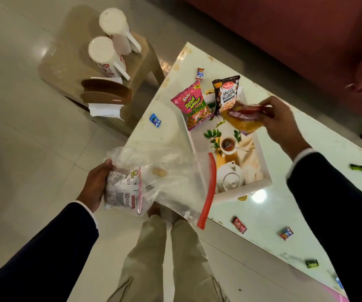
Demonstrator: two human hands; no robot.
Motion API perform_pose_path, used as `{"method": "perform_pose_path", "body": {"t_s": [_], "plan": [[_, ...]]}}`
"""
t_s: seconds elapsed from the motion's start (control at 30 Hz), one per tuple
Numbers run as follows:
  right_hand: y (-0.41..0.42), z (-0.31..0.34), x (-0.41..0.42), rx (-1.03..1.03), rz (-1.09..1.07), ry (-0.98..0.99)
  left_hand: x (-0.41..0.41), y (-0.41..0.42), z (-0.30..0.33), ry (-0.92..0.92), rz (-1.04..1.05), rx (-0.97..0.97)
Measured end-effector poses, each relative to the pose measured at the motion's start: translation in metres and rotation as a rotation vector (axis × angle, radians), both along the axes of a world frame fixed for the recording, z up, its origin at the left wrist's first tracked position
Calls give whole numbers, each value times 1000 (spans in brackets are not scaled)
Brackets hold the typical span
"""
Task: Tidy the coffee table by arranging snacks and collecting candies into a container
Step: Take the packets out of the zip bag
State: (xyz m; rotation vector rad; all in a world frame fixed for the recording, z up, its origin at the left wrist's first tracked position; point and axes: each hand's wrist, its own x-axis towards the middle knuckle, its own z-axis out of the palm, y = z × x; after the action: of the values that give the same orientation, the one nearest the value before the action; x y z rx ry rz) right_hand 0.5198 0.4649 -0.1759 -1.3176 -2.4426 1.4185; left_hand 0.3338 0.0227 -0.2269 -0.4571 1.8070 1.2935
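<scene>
Two hands are busy: the left hand [96,188] grips a clear plastic zip bag with a red seal strip [164,177] holding a silver snack packet [122,190], at the near left edge of the white coffee table [306,205]. The right hand [282,120] pinches a yellow-and-red snack packet [244,117] above the white printed tray [260,149], right of the pink snack packet [192,105] and black peanut packet [226,94]. Small wrapped candies [238,224] lie scattered on the table.

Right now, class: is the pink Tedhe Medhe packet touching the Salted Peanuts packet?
Apart. The head view shows a strip of white tray between the Tedhe Medhe packet and the Salted Peanuts packet.
</scene>
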Motion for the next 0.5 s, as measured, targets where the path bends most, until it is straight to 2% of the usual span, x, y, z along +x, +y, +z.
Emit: {"method": "perform_pose_path", "body": {"t_s": [0.13,0.2,0.27,0.33,0.43,0.5], "plan": [[-7,-28,-66,114,445,-236,-4,14,-3,-1,-42,40],[-14,-41,-91,110,583,-309,-5,20,-5,-8,-42,60],[-21,-51,-108,104,632,-350,-6,22,-7,-13,-42,71],[-25,-60,-115,74,538,-337,-5,22,-7,-15,-51,84],[-31,-72,-111,65,151,-184,-7,24,-8,-13,-60,110],[-38,-79,-99,36,-65,-164,-8,24,-10,-13,-60,127]]}}
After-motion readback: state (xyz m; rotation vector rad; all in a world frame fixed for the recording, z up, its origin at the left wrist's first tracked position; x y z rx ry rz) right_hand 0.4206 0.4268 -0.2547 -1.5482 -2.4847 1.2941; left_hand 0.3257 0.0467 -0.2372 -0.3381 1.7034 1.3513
